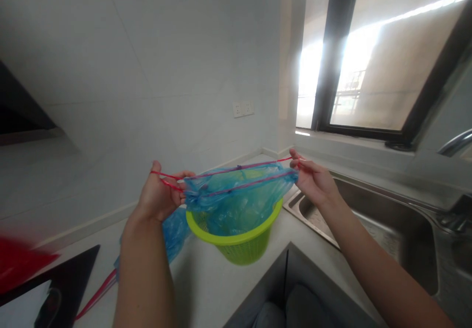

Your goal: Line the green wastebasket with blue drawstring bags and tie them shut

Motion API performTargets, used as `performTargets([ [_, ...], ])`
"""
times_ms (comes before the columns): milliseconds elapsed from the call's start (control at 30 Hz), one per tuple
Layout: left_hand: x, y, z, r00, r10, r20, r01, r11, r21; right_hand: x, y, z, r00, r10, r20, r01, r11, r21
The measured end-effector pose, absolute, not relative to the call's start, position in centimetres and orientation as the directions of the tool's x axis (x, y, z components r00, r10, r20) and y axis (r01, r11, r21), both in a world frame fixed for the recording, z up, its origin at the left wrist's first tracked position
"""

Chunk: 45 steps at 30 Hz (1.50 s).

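A translucent blue drawstring garbage bag [245, 205] is stretched between my hands, with two taut red strings along its top. My left hand [162, 190] has a loop of red string around its thumb and fingers at the bag's left end. At the right end, my right hand [311, 173] grips the other string loop near its fingertips. The bag's lower part hangs inside a lime-green plastic basket [241, 252], which stands on the counter. Behind my left forearm lies another blue bag [176, 232] with red strings, partly hidden.
To the right is a steel sink [387, 210] with a faucet [455, 143] under a window. A black cooktop [79, 269] is at the lower left, with a blurred red item [22, 261] above it. The tiled wall [165, 72] rises behind the pale counter [206, 288].
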<state>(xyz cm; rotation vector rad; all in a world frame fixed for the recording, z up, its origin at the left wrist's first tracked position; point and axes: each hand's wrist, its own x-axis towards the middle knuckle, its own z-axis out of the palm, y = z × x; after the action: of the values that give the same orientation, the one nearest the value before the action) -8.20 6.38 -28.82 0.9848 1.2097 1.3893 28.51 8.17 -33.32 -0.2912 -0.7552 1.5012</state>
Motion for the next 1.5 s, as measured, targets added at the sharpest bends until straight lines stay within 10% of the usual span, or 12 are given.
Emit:
performTargets([
  [133,-7.4,6.2,-28.3,-0.101,0.99,-0.103,-0.31,0.067,0.949,27.4,7.9,-33.7,-0.07,0.946,0.317,-0.64,0.201,-0.742],
  [333,-7.9,6.5,-28.3,-0.464,0.884,0.055,-0.327,-0.228,0.917,26.8,8.5,-34.4,-0.029,0.962,0.273,-0.595,0.203,-0.778],
  [733,-7.0,8.0,-28.8,-0.407,0.883,0.232,-0.778,-0.468,0.418,26.6,10.2,-34.0,0.049,0.995,0.085,-0.892,0.082,-0.444],
  [1133,-1.7,2.6,-28.1,-0.16,0.663,0.731,-0.278,-0.741,0.611,22.4,7.4,-32.5,0.226,0.852,0.471,-0.496,0.517,-0.697],
  [1500,2.6,-1.1,-29.0,0.401,0.772,0.494,0.313,-0.622,0.717,19.0,4.6,-32.8,-0.109,0.852,0.512,-0.159,0.494,-0.855],
])
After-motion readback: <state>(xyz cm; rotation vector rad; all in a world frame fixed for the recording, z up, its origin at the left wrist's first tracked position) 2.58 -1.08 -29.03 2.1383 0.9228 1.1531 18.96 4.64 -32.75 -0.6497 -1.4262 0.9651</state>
